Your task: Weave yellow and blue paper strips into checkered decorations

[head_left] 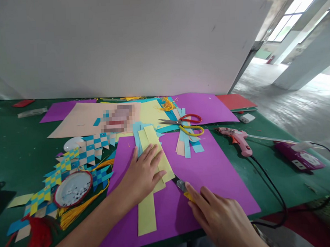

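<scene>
My left hand (pixel 147 168) lies flat with its fingers spread over several pale yellow paper strips (pixel 159 153), pressing them against a purple sheet (pixel 212 183). One more yellow strip (pixel 147 214) sticks out below the palm toward the front edge. Wrapped in my right hand (pixel 216 213) is a yellow-handled utility knife (pixel 182 186), its dark blade tip touching or very near the lower right corner of the strips. Light blue strips (pixel 138 139) show behind the yellow ones. Scissors (pixel 185 124) with one red and one yellow handle rest open on blue and cream strips (pixel 186 144).
A pink glue gun (pixel 237 139) and a purple power strip (pixel 299 156) with a black cord stand at the right. Woven paper fish (pixel 49 181), a round dish (pixel 73 189) and a yellow tassel (pixel 75 213) lie left. A white panel (pixel 122 44) rises behind the table.
</scene>
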{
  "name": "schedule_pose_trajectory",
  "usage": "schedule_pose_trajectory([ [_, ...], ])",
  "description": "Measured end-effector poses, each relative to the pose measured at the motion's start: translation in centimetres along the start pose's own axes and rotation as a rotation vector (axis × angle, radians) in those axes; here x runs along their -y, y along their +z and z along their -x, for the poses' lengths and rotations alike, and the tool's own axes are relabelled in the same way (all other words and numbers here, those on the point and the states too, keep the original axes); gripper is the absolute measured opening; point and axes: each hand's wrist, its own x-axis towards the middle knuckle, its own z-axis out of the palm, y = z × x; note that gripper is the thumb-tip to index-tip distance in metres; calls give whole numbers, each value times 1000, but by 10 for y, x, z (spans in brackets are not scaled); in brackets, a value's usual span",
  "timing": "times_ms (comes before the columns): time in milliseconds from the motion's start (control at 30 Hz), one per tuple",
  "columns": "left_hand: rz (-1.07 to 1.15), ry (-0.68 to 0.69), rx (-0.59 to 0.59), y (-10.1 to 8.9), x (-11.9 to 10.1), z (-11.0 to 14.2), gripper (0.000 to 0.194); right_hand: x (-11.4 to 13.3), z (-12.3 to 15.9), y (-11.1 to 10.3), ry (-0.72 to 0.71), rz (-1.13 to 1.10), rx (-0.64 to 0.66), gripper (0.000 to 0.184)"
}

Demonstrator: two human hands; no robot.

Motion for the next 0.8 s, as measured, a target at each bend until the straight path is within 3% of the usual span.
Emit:
schedule_pose_trajectory([
  [433,-1,-2,11,0,0,-1,55,-7,-13,4,39,-24,126,35],
  [800,10,-7,30,-3,0,-2,55,-20,-11,3,22,-65,160,36],
])
